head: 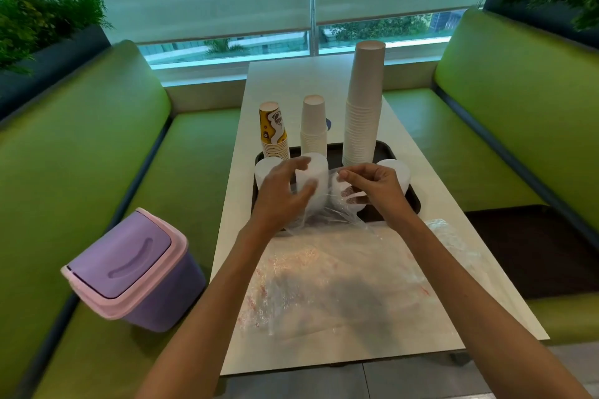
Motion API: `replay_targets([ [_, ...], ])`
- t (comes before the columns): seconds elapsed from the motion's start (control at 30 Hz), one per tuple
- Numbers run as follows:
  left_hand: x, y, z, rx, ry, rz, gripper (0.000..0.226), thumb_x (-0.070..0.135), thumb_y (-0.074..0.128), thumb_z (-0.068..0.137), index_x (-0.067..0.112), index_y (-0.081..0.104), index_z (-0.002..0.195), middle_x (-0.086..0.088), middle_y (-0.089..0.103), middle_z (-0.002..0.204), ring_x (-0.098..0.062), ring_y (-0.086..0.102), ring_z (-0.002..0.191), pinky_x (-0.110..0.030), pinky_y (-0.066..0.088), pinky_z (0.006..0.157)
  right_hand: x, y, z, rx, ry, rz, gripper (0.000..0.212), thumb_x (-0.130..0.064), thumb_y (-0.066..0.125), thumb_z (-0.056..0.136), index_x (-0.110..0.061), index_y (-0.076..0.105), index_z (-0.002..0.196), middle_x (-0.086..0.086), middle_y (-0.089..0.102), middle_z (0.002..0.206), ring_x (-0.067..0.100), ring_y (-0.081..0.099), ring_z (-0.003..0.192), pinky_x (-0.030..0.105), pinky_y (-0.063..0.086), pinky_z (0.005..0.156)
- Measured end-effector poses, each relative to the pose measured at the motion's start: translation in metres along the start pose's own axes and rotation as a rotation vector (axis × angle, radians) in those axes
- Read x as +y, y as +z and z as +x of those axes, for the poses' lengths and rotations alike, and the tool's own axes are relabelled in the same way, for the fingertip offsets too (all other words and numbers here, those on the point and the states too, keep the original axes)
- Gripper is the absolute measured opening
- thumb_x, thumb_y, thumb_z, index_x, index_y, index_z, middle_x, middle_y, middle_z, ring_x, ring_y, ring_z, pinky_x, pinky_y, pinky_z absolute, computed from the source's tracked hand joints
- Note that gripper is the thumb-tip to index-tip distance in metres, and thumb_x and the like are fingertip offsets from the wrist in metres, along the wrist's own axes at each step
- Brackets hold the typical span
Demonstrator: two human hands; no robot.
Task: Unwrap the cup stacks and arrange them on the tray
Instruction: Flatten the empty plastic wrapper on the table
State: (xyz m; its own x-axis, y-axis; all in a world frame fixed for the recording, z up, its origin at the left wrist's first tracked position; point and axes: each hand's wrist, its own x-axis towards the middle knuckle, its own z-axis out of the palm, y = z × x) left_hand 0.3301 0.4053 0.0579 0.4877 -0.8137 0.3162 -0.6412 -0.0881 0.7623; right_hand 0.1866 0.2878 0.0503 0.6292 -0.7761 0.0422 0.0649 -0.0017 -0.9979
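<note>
A dark tray (411, 201) lies on the white table (453, 295). On it stand a tall white cup stack (364, 104), a shorter white stack (313, 125), a yellow patterned stack (274, 131) and low white foam stacks (267, 172) (397, 172). My left hand (282, 194) curls round a white foam cup stack (312, 176) that sits in a clear plastic wrapper (337, 214). My right hand (377, 188) pinches that wrapper beside another foam cup (345, 196) inside it.
Empty clear wrappers (330, 282) lie spread over the near half of the table, another (450, 233) at its right edge. A purple bin with a pink rim (129, 272) sits on the green bench to the left. Green benches flank the table.
</note>
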Motion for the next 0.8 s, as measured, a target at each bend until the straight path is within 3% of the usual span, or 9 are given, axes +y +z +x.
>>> replay_targets([
  [0.07,0.007,0.007,0.005,-0.115,0.018,0.009,0.037,0.028,0.065,0.088,0.012,0.058,0.121,-0.002,0.064,0.111,-0.006,0.055,0.098,-0.019,0.04,0.088,-0.006,0.0,0.001,-0.052,-0.006,-0.034,0.007,-0.008,0.064,0.088,-0.009,0.07,0.092,0.005,0.07,0.08,0.008,0.064,0.057,0.021,0.056,0.055],
  [0.2,0.007,0.014,0.009,-0.126,-0.012,-0.18,0.004,0.013,0.061,0.09,0.012,0.062,0.087,0.003,0.064,0.076,0.003,0.059,0.066,-0.018,0.047,0.071,-0.01,-0.017,0.003,-0.089,0.029,-0.083,0.009,-0.017,0.063,0.089,-0.013,0.068,0.096,0.002,0.071,0.086,0.01,0.068,0.068,0.021,0.056,0.062],
  [0.3,0.007,0.01,0.01,-0.118,-0.1,-0.371,0.012,0.012,0.054,0.094,0.016,0.059,0.084,0.001,0.063,0.075,-0.003,0.059,0.068,-0.023,0.05,0.072,-0.002,-0.046,0.002,-0.109,0.14,-0.196,0.035,-0.039,0.054,0.092,-0.014,0.066,0.115,0.006,0.07,0.104,0.017,0.067,0.095,0.02,0.05,0.085],
  [0.4,0.006,0.008,0.011,-0.129,-0.17,-0.494,0.015,0.013,0.048,0.097,0.014,0.058,0.087,-0.002,0.065,0.079,-0.009,0.061,0.072,-0.024,0.049,0.07,0.022,-0.081,-0.004,-0.108,0.31,-0.247,0.055,-0.059,0.049,0.088,-0.018,0.064,0.122,0.005,0.065,0.119,0.012,0.061,0.104,0.009,0.043,0.092],
  [0.47,0.003,0.007,0.012,-0.14,-0.199,-0.562,0.017,0.013,0.046,0.098,0.012,0.058,0.086,-0.002,0.067,0.081,-0.01,0.061,0.071,-0.02,0.048,0.065,0.039,-0.096,-0.007,-0.099,0.391,-0.188,0.084,-0.082,0.057,0.066,-0.027,0.059,0.13,0.0,0.055,0.136,0.013,0.051,0.123,0.03,0.031,0.113],
  [0.5,0.002,0.007,0.012,-0.148,-0.216,-0.609,0.018,0.013,0.045,0.098,0.012,0.058,0.085,-0.002,0.068,0.081,-0.011,0.061,0.071,-0.019,0.048,0.063,0.046,-0.1,-0.008,-0.087,0.422,-0.138,0.097,-0.086,0.059,0.059,-0.029,0.051,0.137,-0.004,0.049,0.142,0.014,0.045,0.129,0.036,0.025,0.114],
  [0.57,0.001,0.006,0.012,-0.153,-0.245,-0.694,0.021,0.013,0.043,0.099,0.011,0.057,0.084,-0.001,0.07,0.081,-0.011,0.061,0.07,-0.017,0.047,0.061,0.054,-0.102,-0.008,-0.033,0.473,-0.055,0.1,-0.083,0.057,0.062,-0.026,0.042,0.143,-0.006,0.048,0.138,0.016,0.044,0.127,0.041,0.03,0.107],
  [0.7,0.0,0.005,0.009,-0.105,-0.278,-0.767,0.022,0.013,0.041,0.1,0.012,0.055,0.083,0.0,0.071,0.079,-0.01,0.061,0.066,-0.017,0.047,0.058,0.061,-0.103,-0.005,0.059,0.488,0.096,0.065,-0.077,0.049,0.072,-0.022,0.059,0.106,0.005,0.065,0.104,0.021,0.06,0.096,0.037,0.043,0.083],
  [0.8,-0.004,0.005,0.005,-0.067,-0.32,-0.802,0.022,0.012,0.041,0.1,0.012,0.054,0.083,0.0,0.071,0.076,-0.011,0.059,0.065,-0.018,0.047,0.057,0.065,-0.102,0.002,0.023,0.441,0.239,0.066,-0.07,0.038,0.077,-0.018,0.062,0.109,0.002,0.07,0.094,0.015,0.065,0.081,0.029,0.047,0.072],
])
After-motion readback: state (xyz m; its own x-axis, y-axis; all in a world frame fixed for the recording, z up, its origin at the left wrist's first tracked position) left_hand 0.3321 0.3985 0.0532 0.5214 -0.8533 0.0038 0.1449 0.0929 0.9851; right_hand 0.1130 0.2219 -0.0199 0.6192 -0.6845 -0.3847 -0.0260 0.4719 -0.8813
